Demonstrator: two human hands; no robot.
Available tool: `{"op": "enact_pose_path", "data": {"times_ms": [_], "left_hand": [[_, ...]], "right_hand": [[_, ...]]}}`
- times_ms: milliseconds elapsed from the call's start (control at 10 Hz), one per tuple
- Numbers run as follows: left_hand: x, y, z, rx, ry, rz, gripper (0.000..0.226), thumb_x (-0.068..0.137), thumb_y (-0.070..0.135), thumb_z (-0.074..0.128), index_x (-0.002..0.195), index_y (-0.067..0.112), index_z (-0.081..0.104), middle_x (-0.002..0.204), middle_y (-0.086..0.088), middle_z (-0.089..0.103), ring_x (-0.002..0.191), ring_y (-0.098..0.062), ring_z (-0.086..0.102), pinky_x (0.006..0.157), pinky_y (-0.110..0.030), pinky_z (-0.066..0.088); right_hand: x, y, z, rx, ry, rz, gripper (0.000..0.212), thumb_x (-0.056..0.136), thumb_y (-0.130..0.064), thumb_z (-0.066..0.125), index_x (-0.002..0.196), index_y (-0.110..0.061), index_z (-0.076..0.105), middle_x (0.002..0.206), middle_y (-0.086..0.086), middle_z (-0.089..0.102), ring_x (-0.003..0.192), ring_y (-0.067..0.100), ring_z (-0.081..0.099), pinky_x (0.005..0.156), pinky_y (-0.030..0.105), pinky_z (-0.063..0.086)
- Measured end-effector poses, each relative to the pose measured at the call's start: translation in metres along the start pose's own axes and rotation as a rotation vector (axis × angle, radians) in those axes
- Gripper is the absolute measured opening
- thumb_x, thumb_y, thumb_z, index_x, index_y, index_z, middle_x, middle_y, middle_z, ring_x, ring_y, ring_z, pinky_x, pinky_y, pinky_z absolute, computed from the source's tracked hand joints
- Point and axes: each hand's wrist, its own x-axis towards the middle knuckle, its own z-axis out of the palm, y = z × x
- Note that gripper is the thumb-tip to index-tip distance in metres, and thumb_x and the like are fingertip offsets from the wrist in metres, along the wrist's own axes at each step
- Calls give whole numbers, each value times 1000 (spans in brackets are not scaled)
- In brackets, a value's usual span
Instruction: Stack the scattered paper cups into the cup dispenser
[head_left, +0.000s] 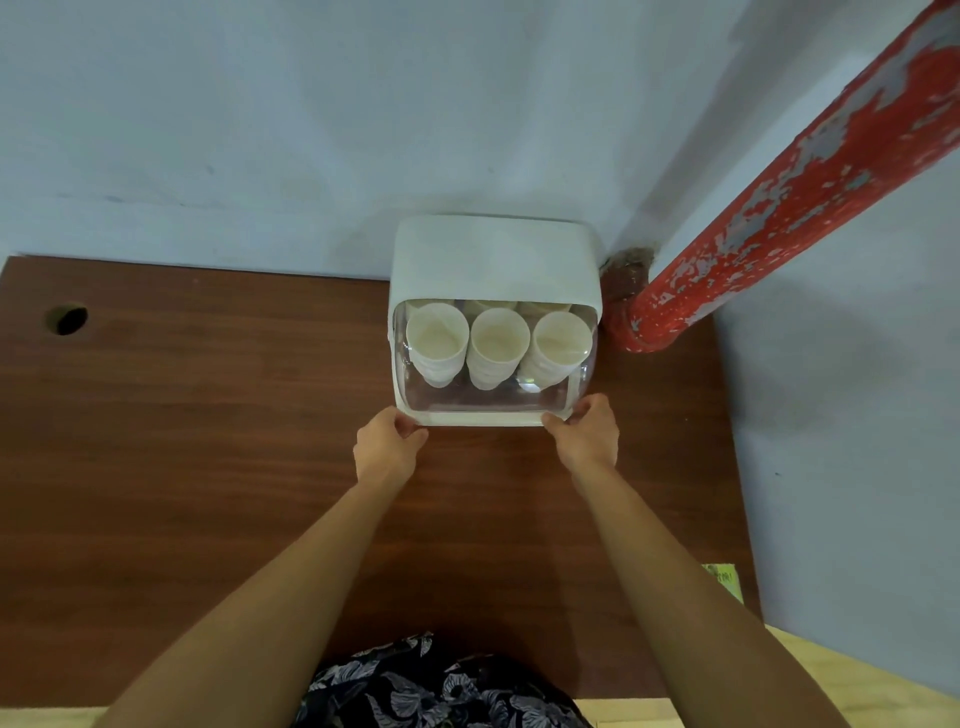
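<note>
Both hands, left (388, 444) and right (589, 434), grasping dispenser (493, 260) lower corners, frame centre; light, rigid plastic, cups (497, 345) crushable.

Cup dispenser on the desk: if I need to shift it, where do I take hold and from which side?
Take the cup dispenser at its two near bottom corners, coming from the front, one hand each. The left hand and right hand already sit there. The wall behind and the red pipe on its right probably block other approaches, and the clear front cover looks less solid than the white frame.
</note>
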Motion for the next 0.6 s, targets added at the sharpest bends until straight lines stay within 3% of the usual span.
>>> {"op": "enact_pose_path", "data": {"times_ms": [200,300,400,500,600], "left_hand": [[-5,9,4,-118,76,15,26,86,43,67,80,19,57,77,1,66,73,-18,64,67,-36,55],[-10,17,-6,-47,47,36,26,88,39,66,84,15,57,80,0,64,75,-18,62,64,-30,51],[-17,22,-23,-18,30,103,22,89,35,65,91,14,58,87,1,63,81,-17,61,71,-32,52],[-29,32,-58,-62,17,205,21,91,35,62,103,18,60,97,5,63,89,-12,59,73,-26,44],[-48,54,-114,-218,75,359,21,90,38,62,106,25,61,101,11,65,94,-11,63,80,-27,49]], "right_hand": [[-2,1,3,-56,1,-21,35,83,-29,76,100,-19,47,102,-2,56,81,18,59,57,27,39],[-5,-3,1,-76,-11,-19,36,84,-30,75,104,-19,47,106,-2,55,87,21,61,66,32,48],[-9,-3,-4,-30,-13,-21,32,87,-28,71,109,-20,50,110,1,58,88,19,61,70,32,53],[-27,-17,-20,73,5,-58,27,91,-29,65,114,-21,55,116,0,59,92,15,58,71,29,48],[-48,-54,-53,294,-54,-239,28,90,-29,62,118,-25,60,118,-6,62,104,13,58,83,29,48]]}}
